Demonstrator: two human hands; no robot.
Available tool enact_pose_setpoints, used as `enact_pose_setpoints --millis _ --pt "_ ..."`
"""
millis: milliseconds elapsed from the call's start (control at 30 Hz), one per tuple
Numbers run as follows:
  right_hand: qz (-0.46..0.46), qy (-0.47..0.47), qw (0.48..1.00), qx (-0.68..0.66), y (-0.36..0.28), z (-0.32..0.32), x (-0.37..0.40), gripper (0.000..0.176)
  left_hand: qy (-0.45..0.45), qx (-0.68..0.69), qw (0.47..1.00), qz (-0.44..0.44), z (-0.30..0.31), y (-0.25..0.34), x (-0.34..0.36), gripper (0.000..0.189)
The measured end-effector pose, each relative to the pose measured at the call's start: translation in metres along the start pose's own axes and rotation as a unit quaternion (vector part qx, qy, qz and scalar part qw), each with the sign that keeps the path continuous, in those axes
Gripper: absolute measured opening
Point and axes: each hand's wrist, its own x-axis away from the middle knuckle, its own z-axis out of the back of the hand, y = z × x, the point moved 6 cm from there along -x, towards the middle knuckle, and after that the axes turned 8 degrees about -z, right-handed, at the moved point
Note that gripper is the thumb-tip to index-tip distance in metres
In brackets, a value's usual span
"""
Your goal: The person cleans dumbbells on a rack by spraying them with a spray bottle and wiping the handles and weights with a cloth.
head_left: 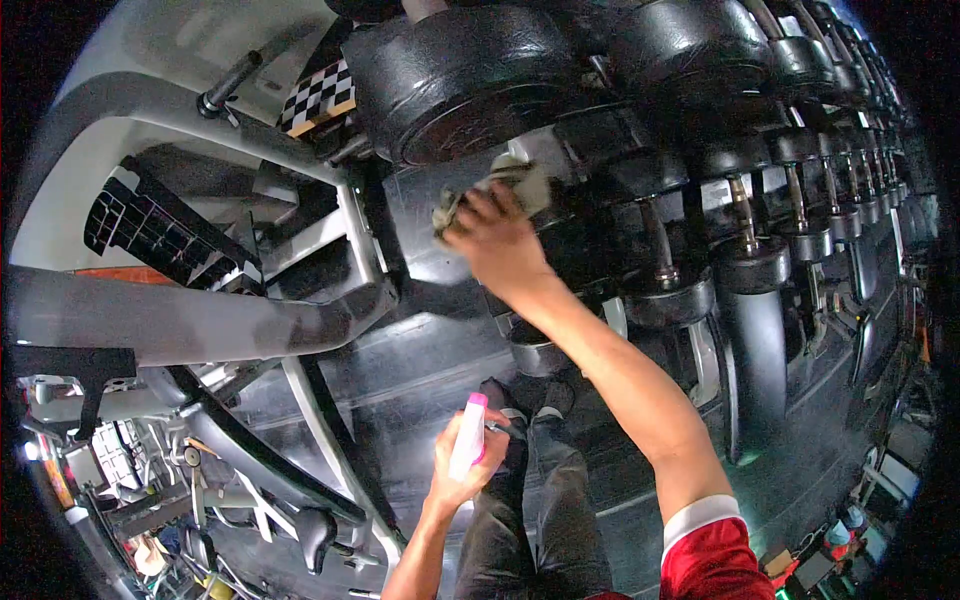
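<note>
My right hand (500, 250) reaches forward with its fingers pressed on a crumpled greyish cloth (525, 187). The cloth lies against the end of the dumbbell rack (420, 210), just below a large black dumbbell (465, 85). Lower in the view, my left hand (462, 462) is wrapped round a white and pink spray bottle (467, 440), held upright in front of my legs. What the cloth covers is hidden.
Rows of black dumbbells (745, 255) run off to the right. A grey machine frame (200, 315) stands close on the left, with a black seat (317, 535) below it. My shoes (553, 398) are on the dark floor (420, 370).
</note>
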Motion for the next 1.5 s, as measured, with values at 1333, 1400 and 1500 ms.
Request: enact_pose_setpoints --millis 1333,1400,1500 --pt "-0.563 0.005 0.442 -0.698 0.163 -0.092 0.081 0.045 -0.027 0.045 0.998 0.022 -0.011 -0.005 -0.011 0.019" --pt "-0.578 0.007 0.452 -0.68 0.171 -0.099 0.087 0.045 -0.032 0.047 0.998 0.028 -0.011 -0.003 -0.012 0.019" --pt "-0.58 0.007 0.5 -0.643 0.166 -0.087 0.087 0.046 -0.031 0.039 0.999 0.022 -0.009 0.0 -0.011 0.019"
